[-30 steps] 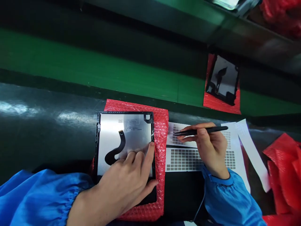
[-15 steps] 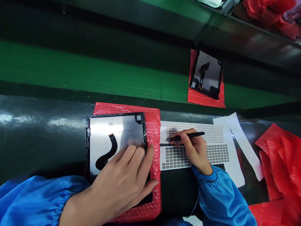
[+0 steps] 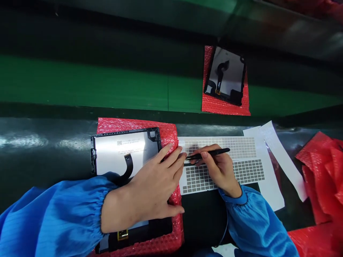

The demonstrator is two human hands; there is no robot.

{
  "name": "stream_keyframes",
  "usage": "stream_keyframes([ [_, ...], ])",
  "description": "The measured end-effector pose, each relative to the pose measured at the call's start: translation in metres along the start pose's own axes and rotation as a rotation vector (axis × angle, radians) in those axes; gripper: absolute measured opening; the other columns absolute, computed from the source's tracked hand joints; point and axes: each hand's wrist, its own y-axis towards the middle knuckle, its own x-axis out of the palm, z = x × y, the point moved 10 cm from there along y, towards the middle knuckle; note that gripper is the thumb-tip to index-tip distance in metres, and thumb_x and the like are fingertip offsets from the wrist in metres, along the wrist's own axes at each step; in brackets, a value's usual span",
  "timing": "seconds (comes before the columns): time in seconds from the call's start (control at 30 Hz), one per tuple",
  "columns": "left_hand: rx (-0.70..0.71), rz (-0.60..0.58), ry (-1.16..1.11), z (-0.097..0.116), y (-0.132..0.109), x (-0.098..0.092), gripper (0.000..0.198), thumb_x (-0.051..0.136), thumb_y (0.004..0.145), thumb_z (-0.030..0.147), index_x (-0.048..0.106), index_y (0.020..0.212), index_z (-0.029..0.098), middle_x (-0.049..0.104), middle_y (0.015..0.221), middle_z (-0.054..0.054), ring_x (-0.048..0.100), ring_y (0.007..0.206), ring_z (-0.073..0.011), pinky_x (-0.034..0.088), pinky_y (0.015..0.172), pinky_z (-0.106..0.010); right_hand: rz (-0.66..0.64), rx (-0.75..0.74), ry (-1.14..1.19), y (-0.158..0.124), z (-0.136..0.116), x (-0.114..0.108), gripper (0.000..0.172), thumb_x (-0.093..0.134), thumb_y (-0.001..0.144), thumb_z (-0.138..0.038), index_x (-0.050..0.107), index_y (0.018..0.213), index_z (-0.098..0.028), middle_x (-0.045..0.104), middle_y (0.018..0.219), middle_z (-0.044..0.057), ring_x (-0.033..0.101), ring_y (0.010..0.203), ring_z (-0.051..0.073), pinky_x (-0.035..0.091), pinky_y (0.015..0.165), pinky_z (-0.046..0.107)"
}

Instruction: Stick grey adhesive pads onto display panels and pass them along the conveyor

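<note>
My right hand (image 3: 221, 170) pinches black tweezers (image 3: 218, 151), whose tips point left at the edge of a white sheet (image 3: 242, 147) with rows of small pale stickers. Fingers spread, my left hand (image 3: 152, 187) reaches over a display panel (image 3: 107, 151), its fingertips close to the tweezer tips. Whether they touch the sheet or a sticker there, I cannot tell. The panel has a silvery back, a black frame and a black flex cable (image 3: 129, 166). My forearm and hand hide much of it. Beneath it lies red bubble wrap (image 3: 120, 123).
A second sheet of grey stickers (image 3: 249, 171) lies below the first. White paper strips (image 3: 285, 164) and crumpled red wrap (image 3: 325, 171) are at the right. Another display panel (image 3: 232, 75) sits on red bubble wrap at the back, against the green surface (image 3: 93, 85).
My left hand has moved right and up from over the panel to the sheet's left edge by the tweezer tips. My right hand keeps its grip on the tweezers. The view has shifted slightly.
</note>
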Motion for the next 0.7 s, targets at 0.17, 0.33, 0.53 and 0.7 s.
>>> stream_keyframes([
  [0.17,0.0,0.012,-0.002,-0.0004,0.0003,-0.0005,0.098,0.048,0.09,0.08,0.059,0.143,-0.002,0.049,0.157,-0.024,0.034,0.152,-0.041,0.005,0.126,-0.053,-0.01,-0.002,-0.01,0.001,-0.0012,0.0012,0.009,0.06,0.106,-0.028,0.067,0.11,-0.024,0.08,0.098,0.004,0.08,0.083,0.016,0.066,0.067,0.025],
  [0.33,0.0,0.016,-0.002,-0.0006,0.0001,0.0006,0.096,0.05,0.088,0.081,0.063,0.139,0.0,0.048,0.157,-0.025,0.035,0.152,-0.0411,0.005,0.126,-0.054,-0.001,0.001,-0.027,0.0029,-0.0016,0.0013,0.011,0.06,0.106,-0.029,0.067,0.108,-0.022,0.08,0.098,0.005,0.08,0.079,0.016,0.067,0.065,0.025],
  [0.53,0.002,0.004,0.005,0.0009,-0.0003,0.0006,0.095,0.049,0.089,0.081,0.064,0.138,0.001,0.048,0.157,-0.025,0.034,0.152,-0.0418,0.008,0.127,-0.055,-0.015,0.024,-0.032,0.003,0.0006,0.0014,0.011,0.06,0.106,-0.03,0.066,0.11,-0.021,0.08,0.095,0.005,0.08,0.079,0.017,0.067,0.066,0.027],
  [0.7,0.01,-0.015,0.021,0.0018,-0.0003,0.0002,0.093,0.05,0.089,0.08,0.065,0.136,0.001,0.049,0.157,-0.025,0.036,0.151,-0.0425,0.011,0.127,-0.057,0.004,0.042,-0.015,0.0018,0.0001,-0.0001,0.012,0.06,0.106,-0.032,0.066,0.109,-0.022,0.08,0.096,0.006,0.081,0.079,0.018,0.067,0.066,0.029],
])
